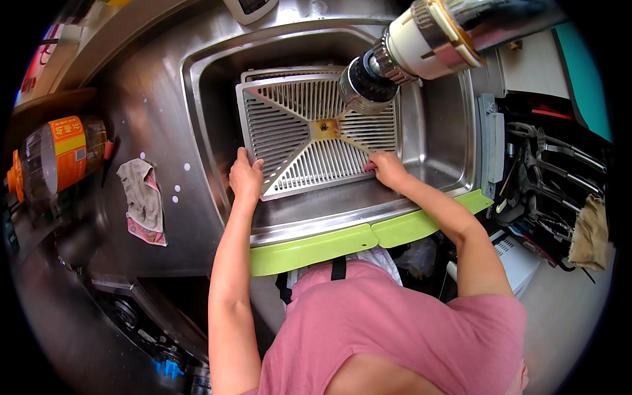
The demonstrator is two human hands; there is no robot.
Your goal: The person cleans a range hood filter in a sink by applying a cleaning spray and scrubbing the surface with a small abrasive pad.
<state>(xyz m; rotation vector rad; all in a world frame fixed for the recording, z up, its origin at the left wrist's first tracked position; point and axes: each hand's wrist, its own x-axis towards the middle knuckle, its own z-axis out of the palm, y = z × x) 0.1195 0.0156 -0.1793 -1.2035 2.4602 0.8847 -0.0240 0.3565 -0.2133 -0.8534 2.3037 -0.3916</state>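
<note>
A slotted metal range hood filter panel [291, 153] lies tilted in the stainless steel sink [439, 143]. Brown grease stains its centre. Beneath it, the edge of a second panel [296, 72] shows along the back. My left hand [245, 175] grips the upper panel at its near left side, thumb on top. At the near right edge, my right hand [387, 170] has its fingers closed around the rim. Something small and dark pink shows at those fingertips; I cannot tell what it is. The faucet head [368, 86] hangs over the panel's far right part and hides some slots.
A lime-green splash guard [316, 249] runs along the sink's front edge. On the left counter lie a grey and pink cloth [140, 197] and a large oil bottle [64, 155] with an orange cap. Metal kitchen utensils [548, 168] hang at the right.
</note>
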